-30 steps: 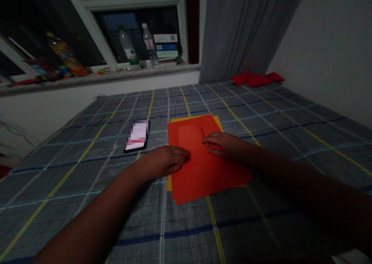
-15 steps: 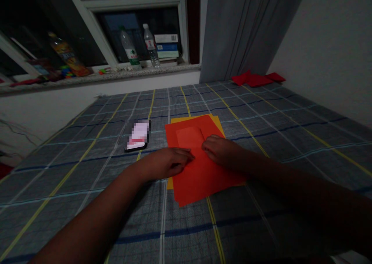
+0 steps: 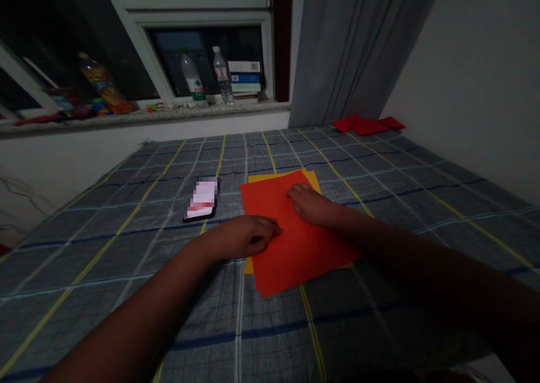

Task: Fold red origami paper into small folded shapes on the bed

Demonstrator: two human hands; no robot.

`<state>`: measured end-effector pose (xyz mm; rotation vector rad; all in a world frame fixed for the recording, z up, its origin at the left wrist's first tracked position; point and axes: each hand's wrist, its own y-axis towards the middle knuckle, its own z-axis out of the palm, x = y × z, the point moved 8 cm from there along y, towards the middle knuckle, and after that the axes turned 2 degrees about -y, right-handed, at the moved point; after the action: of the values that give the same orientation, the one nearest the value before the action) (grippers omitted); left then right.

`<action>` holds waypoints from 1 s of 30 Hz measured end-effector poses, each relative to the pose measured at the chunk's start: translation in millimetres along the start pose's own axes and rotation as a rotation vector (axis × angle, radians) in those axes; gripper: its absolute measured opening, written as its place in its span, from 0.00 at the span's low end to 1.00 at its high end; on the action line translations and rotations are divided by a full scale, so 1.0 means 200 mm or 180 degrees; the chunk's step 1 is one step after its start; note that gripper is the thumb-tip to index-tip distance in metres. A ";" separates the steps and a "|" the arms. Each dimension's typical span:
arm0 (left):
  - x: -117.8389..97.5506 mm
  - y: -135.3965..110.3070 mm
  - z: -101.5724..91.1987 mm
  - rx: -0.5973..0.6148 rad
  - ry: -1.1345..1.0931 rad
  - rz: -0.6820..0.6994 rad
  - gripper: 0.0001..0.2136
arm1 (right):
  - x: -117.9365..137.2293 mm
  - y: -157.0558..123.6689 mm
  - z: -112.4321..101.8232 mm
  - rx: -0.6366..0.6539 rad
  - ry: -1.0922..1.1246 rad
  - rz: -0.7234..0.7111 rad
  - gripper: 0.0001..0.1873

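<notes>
Orange-red paper sheets [image 3: 291, 259] lie on yellow paper [image 3: 274, 177], which sticks out at the top and lower edges. Faint crease lines show near the middle of the orange paper. My left hand [image 3: 253, 235] rests at its left side, fingers stretched loosely over it and fingertips touching the surface. My right hand [image 3: 310, 203] lies on the upper right part, fingers slightly bent and spread against the paper. Nothing shows held in either hand.
A checked cloth [image 3: 139, 282] covers the surface. A phone [image 3: 203, 198] lies left of the paper. Red folded pieces [image 3: 369, 125] sit at the far right. Bottles [image 3: 194, 82] and stacked boxes [image 3: 244, 79] stand on the windowsill [image 3: 253, 108].
The lighter raised flap in the middle of the orange paper now lies flat. My right hand has moved up and slightly left across the paper. My left hand stays nearly still.
</notes>
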<state>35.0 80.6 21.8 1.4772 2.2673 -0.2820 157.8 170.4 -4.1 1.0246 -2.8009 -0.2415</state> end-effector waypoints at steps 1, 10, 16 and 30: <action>0.00 0.00 0.00 -0.0005 -0.0010 -0.0014 0.13 | -0.02 0.03 0.01 0.0001 0.0001 0.0017 0.16; 0.02 -0.02 -0.01 -0.0193 -0.0227 0.0006 0.07 | -0.05 0.03 -0.02 0.0043 0.0140 -0.0125 0.16; 0.15 0.01 0.00 -0.0729 -0.0215 -0.0448 0.14 | -0.06 -0.02 -0.03 0.0054 0.0395 -0.0229 0.19; 0.14 0.01 0.03 -0.0273 -0.0086 -0.0374 0.14 | -0.06 -0.14 -0.03 0.0823 0.0563 -0.0395 0.37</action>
<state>28.3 102.7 3.2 1.2928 2.3184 -0.2347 185.8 156.8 -3.9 1.2098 -2.6587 0.1949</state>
